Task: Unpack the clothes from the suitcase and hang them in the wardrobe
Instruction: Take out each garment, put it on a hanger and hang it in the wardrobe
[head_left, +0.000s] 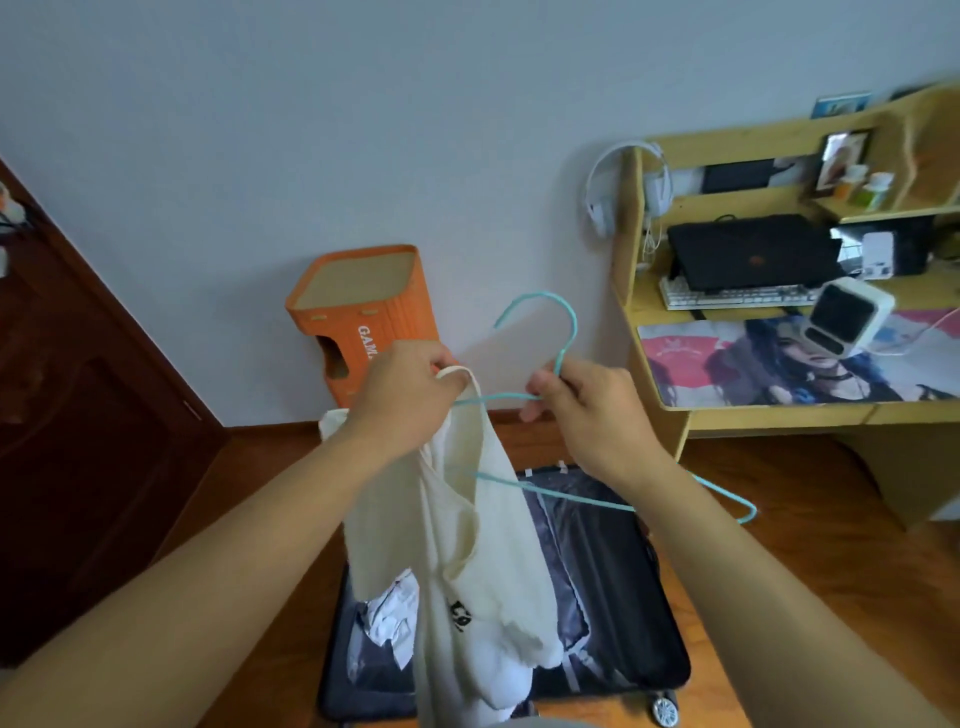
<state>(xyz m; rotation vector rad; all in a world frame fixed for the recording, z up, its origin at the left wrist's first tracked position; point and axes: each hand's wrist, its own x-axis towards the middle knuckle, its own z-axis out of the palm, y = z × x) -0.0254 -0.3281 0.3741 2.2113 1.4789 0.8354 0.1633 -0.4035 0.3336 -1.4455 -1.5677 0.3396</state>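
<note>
Both hands on hanger, shirt

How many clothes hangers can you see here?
1. A teal hanger is held up over the open suitcase: the right hand pinches it below the hook, while the left hand grips the cream shirt being threaded onto it. More may lie out of view.

L hand grips cream shirt, R hand pinches teal hanger over open suitcase.
</note>
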